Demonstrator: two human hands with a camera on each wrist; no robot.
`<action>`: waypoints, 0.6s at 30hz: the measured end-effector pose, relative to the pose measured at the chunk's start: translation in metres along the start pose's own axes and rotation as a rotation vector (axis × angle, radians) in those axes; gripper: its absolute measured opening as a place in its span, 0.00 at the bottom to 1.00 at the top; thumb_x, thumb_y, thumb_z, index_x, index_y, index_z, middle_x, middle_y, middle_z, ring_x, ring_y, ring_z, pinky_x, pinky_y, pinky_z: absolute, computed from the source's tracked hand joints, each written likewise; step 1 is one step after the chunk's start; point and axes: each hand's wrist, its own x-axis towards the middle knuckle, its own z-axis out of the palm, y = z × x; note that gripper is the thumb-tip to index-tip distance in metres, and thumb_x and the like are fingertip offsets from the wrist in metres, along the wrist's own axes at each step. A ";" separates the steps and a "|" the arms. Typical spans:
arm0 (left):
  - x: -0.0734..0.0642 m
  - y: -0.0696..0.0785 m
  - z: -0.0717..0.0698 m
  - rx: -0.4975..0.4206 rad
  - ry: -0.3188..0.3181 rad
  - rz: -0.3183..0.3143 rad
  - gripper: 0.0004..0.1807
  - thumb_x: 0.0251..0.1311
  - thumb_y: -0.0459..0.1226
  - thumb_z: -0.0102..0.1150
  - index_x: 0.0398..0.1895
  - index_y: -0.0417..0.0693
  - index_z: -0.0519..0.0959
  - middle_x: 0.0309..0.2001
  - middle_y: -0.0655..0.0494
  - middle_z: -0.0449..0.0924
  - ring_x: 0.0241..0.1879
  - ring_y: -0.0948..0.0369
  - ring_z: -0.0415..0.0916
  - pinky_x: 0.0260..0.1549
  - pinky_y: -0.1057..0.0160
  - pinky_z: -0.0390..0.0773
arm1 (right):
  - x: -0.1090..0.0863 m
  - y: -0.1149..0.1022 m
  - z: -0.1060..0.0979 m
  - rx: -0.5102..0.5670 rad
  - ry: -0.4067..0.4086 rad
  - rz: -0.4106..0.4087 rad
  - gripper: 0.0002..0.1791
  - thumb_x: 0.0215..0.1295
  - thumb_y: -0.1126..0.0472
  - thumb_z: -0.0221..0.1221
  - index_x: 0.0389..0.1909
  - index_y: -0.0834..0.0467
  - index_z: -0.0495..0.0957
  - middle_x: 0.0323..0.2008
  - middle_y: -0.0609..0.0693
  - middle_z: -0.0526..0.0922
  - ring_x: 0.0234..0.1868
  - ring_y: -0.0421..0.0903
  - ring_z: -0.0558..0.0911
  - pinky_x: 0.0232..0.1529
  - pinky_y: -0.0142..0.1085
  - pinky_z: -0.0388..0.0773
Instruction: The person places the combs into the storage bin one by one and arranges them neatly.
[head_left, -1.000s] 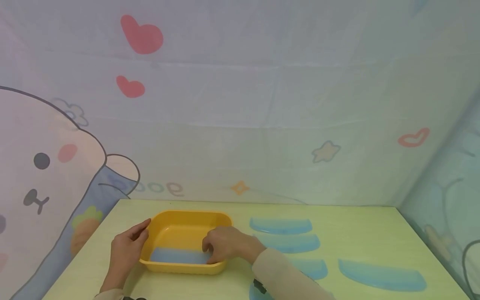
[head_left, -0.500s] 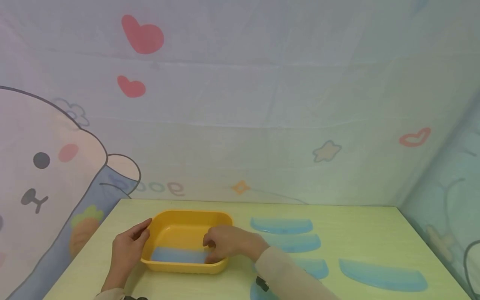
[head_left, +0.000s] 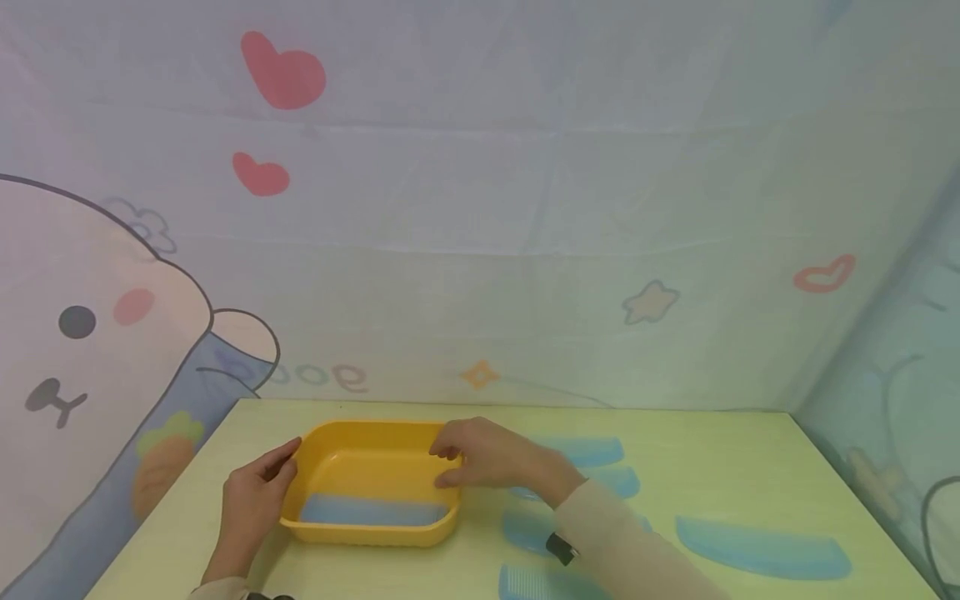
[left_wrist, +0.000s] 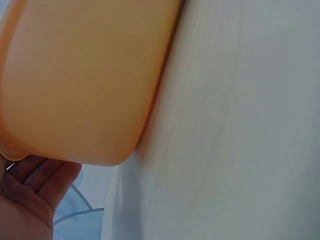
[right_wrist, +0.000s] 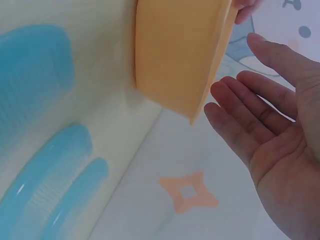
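A yellow plastic basin (head_left: 360, 537) stands on the left part of the table, and a blue comb (head_left: 367, 511) lies inside along its near wall. My left hand (head_left: 255, 500) holds the basin's left rim; in the left wrist view the fingers (left_wrist: 57, 182) lie against the outside, below the lip. My right hand (head_left: 491, 457) hovers over the basin's right rim with nothing in it, thumb and fingers apart. In the right wrist view its fingers (right_wrist: 250, 105) are slightly bent beside the rim.
Several translucent blue combs lie right of the basin: one behind my right wrist (head_left: 588, 452), one (head_left: 621, 482) nearer, one (head_left: 525, 532) partly under the sleeve, and one (head_left: 551, 583) at the front edge. Another comb (head_left: 765, 552) lies farther right. A printed cloth (head_left: 555, 208) hangs behind the table.
My right hand has let go of the comb in the basin and risen up and right to the basin's right rim. The left hand and basin have stayed put.
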 end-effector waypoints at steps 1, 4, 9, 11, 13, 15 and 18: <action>0.000 0.000 0.000 0.001 0.003 -0.004 0.16 0.73 0.27 0.61 0.61 0.33 0.84 0.55 0.36 0.86 0.40 0.86 0.72 0.37 0.83 0.76 | -0.003 0.001 -0.002 -0.003 0.011 -0.003 0.21 0.72 0.55 0.70 0.58 0.62 0.84 0.54 0.54 0.86 0.51 0.44 0.83 0.56 0.33 0.80; 0.000 0.000 0.000 0.012 0.014 -0.015 0.16 0.72 0.27 0.61 0.60 0.34 0.85 0.55 0.36 0.86 0.39 0.86 0.72 0.36 0.84 0.75 | -0.015 0.005 -0.007 -0.003 0.040 0.004 0.21 0.72 0.55 0.70 0.59 0.62 0.84 0.54 0.54 0.86 0.52 0.46 0.84 0.57 0.35 0.80; -0.001 0.001 0.001 0.032 0.019 -0.030 0.16 0.72 0.27 0.60 0.60 0.34 0.85 0.55 0.37 0.86 0.40 0.83 0.74 0.36 0.84 0.75 | -0.036 0.015 -0.016 0.013 0.074 0.050 0.21 0.72 0.55 0.70 0.60 0.61 0.84 0.54 0.52 0.86 0.54 0.49 0.84 0.59 0.41 0.81; -0.001 0.001 0.001 0.049 0.026 -0.028 0.16 0.72 0.27 0.60 0.60 0.35 0.85 0.54 0.37 0.86 0.42 0.75 0.80 0.35 0.84 0.74 | -0.044 0.019 -0.019 0.016 0.086 0.072 0.21 0.72 0.55 0.70 0.60 0.61 0.84 0.53 0.51 0.86 0.54 0.49 0.84 0.59 0.42 0.81; -0.001 0.001 0.001 0.058 0.034 -0.023 0.16 0.72 0.26 0.60 0.60 0.34 0.85 0.54 0.37 0.86 0.44 0.62 0.86 0.34 0.84 0.74 | -0.051 0.024 -0.022 0.010 0.100 0.079 0.20 0.72 0.55 0.70 0.59 0.60 0.84 0.53 0.50 0.86 0.54 0.49 0.85 0.58 0.43 0.82; -0.001 0.001 0.001 0.071 0.040 -0.021 0.17 0.71 0.27 0.59 0.60 0.34 0.85 0.54 0.37 0.87 0.47 0.50 0.87 0.34 0.84 0.74 | -0.058 0.029 -0.025 0.009 0.109 0.082 0.20 0.72 0.55 0.69 0.60 0.61 0.84 0.53 0.51 0.86 0.53 0.50 0.85 0.58 0.44 0.82; -0.001 0.001 0.002 0.069 0.041 -0.023 0.17 0.71 0.26 0.59 0.60 0.34 0.85 0.53 0.36 0.87 0.48 0.43 0.86 0.33 0.84 0.74 | -0.070 0.037 -0.029 0.009 0.119 0.090 0.21 0.72 0.54 0.69 0.60 0.60 0.84 0.54 0.51 0.86 0.54 0.50 0.84 0.58 0.45 0.82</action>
